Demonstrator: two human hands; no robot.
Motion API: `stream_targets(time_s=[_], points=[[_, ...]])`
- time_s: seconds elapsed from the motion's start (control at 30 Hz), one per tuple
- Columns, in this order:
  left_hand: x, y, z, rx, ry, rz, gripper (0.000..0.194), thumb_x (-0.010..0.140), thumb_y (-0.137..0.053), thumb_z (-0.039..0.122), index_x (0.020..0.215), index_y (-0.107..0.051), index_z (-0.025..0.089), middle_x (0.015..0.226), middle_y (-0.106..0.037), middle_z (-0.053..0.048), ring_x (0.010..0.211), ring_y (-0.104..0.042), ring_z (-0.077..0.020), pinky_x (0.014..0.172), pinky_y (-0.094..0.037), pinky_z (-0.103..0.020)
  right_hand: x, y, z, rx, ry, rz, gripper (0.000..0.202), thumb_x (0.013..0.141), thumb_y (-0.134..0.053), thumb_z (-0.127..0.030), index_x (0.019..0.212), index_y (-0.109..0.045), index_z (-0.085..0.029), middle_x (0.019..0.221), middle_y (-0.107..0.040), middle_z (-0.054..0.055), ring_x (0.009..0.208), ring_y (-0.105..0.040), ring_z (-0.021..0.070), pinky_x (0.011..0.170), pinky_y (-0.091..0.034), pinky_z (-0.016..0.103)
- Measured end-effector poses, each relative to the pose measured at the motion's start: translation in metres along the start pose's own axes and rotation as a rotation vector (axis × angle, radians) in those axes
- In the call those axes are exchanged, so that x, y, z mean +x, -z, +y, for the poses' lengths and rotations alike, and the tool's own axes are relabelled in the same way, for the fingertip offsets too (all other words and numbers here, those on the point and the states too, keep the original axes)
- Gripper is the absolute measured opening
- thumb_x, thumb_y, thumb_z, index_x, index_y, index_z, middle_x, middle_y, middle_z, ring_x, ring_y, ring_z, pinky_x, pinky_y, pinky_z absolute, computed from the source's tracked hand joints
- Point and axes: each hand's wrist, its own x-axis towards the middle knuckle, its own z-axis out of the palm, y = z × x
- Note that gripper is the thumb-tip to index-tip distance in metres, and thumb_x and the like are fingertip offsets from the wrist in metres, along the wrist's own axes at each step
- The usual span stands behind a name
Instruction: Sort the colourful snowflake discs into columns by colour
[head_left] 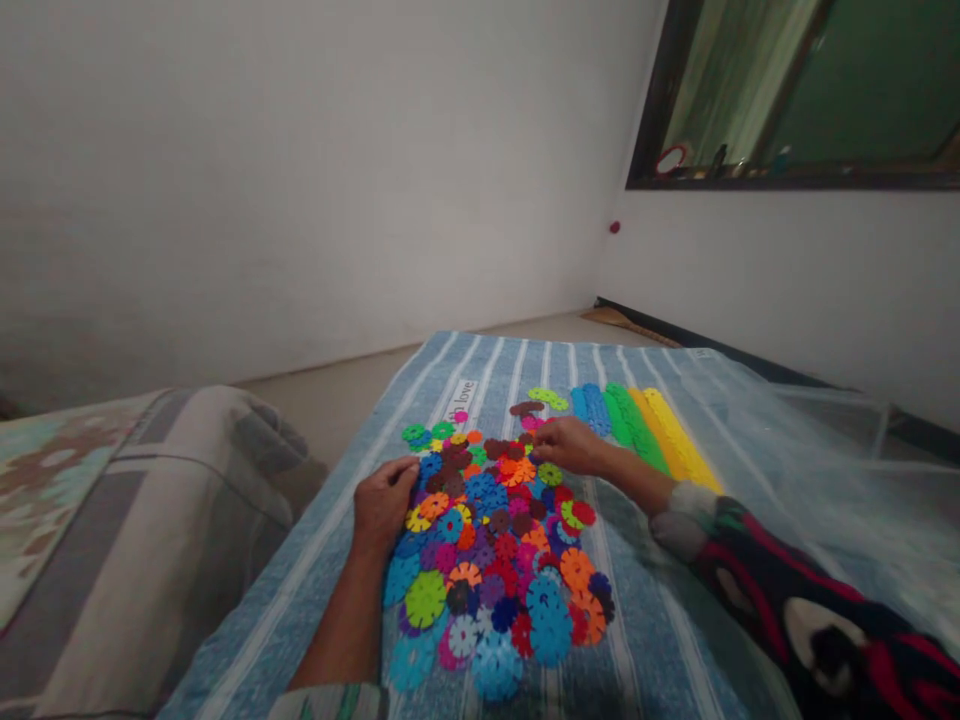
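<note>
Many notched plastic discs (506,523) in mixed colours lie in a loose pile on a blue striped cloth (315,570). My left hand (382,503) rests at the pile's upper left edge, fingers bent together beside blue discs; whatever they may hold is hidden. My right hand (568,445) is over the upper right edge of the pile, its fingers pinched near pink and red discs, and what is between them is too small to make out. Beyond that hand, rows of blue discs (591,408), green discs (636,428) and yellow discs (679,440) lie lined up.
Short light green (549,399) and brown (526,409) rows lie past the pile. Clear plastic (817,430) covers the right side. At the left stands a surface draped in grey cloth (180,500). A white wall (322,180) and a window are behind.
</note>
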Motion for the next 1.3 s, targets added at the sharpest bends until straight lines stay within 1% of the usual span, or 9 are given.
stream_targets(time_s=[0.17,0.33,0.53,0.8,0.9,1.0,1.1,1.2,1.3], points=[[-0.002,0.001,0.0,-0.015,0.012,-0.001,0.032,0.067,-0.058,0.041,0.083,-0.075,0.019,0.092,-0.077,-0.004,0.091,-0.069,-0.0231,0.092,-0.051,-0.034,0.063,-0.024,-0.045,-0.025,-0.003,0.013,0.025,0.088,-0.052,-0.029,0.092,-0.074,-0.018,0.088,-0.073,0.006,0.084,-0.064,0.0189,0.07,-0.041,0.025],[-0.003,0.0,0.0,-0.036,0.029,-0.011,0.033,0.067,-0.058,0.042,0.083,-0.075,0.019,0.092,-0.076,-0.005,0.091,-0.068,-0.0232,0.091,-0.051,-0.034,0.099,-0.051,-0.07,-0.076,-0.076,0.055,0.038,0.091,-0.049,-0.038,0.107,-0.069,-0.011,0.118,-0.062,0.019,0.113,-0.055,0.0309,0.087,-0.044,0.037],[-0.005,0.0,0.003,-0.043,0.046,-0.018,0.032,0.068,-0.057,0.042,0.083,-0.074,0.019,0.092,-0.076,-0.005,0.091,-0.069,-0.0232,0.09,-0.052,-0.034,0.105,-0.066,-0.071,-0.078,-0.082,0.043,0.041,0.092,-0.047,-0.038,0.109,-0.067,-0.006,0.117,-0.059,0.023,0.114,-0.051,0.0348,0.089,-0.044,0.045],[-0.002,0.003,0.005,0.007,0.028,-0.024,0.029,0.066,-0.058,0.04,0.081,-0.074,0.021,0.093,-0.077,-0.004,0.094,-0.068,-0.0239,0.093,-0.051,-0.035,0.101,-0.061,-0.074,0.005,-0.081,0.095,0.029,0.087,-0.049,-0.024,0.101,-0.072,-0.013,0.107,-0.068,0.015,0.104,-0.059,0.0279,0.084,-0.044,0.035],[-0.001,0.004,0.006,0.008,0.031,-0.024,0.03,0.066,-0.058,0.04,0.082,-0.074,0.02,0.095,-0.076,-0.005,0.096,-0.068,-0.0243,0.094,-0.05,-0.036,0.089,-0.05,-0.068,0.07,-0.069,0.115,0.027,0.087,-0.051,-0.025,0.098,-0.074,-0.016,0.1,-0.072,0.01,0.097,-0.062,0.023,0.079,-0.044,0.029],[0.0,0.004,0.009,0.019,0.039,-0.021,0.03,0.066,-0.059,0.04,0.082,-0.074,0.019,0.095,-0.076,-0.005,0.095,-0.068,-0.0244,0.094,-0.05,-0.036,0.058,-0.031,-0.047,0.122,-0.042,0.125,0.019,0.082,-0.059,-0.025,0.091,-0.075,-0.018,0.094,-0.072,0.006,0.09,-0.063,0.0197,0.076,-0.043,0.026],[0.001,0.004,0.011,0.039,0.047,-0.028,0.03,0.066,-0.059,0.039,0.083,-0.075,0.02,0.094,-0.076,-0.004,0.096,-0.068,-0.0245,0.095,-0.05,-0.035,0.011,-0.007,-0.01,0.144,-0.053,0.15,0.011,0.079,-0.066,-0.024,0.079,-0.074,-0.016,0.086,-0.071,0.005,0.085,-0.063,0.0182,0.075,-0.043,0.025],[0.002,0.004,0.013,0.064,0.06,-0.027,0.031,0.066,-0.059,0.039,0.084,-0.075,0.02,0.095,-0.076,-0.005,0.098,-0.068,-0.0252,0.095,-0.05,-0.036,-0.043,0.014,0.037,0.142,-0.109,0.201,0.007,0.077,-0.065,-0.017,0.075,-0.071,-0.016,0.089,-0.07,0.006,0.087,-0.062,0.0181,0.079,-0.043,0.027],[0.004,0.005,0.013,0.091,0.046,-0.019,0.03,0.067,-0.059,0.039,0.083,-0.075,0.021,0.095,-0.076,-0.004,0.098,-0.068,-0.0253,0.096,-0.049,-0.036,-0.096,0.028,0.083,0.166,-0.162,0.252,0.007,0.076,-0.065,-0.02,0.071,-0.07,-0.017,0.084,-0.069,0.005,0.084,-0.062,0.0183,0.08,-0.044,0.029]])
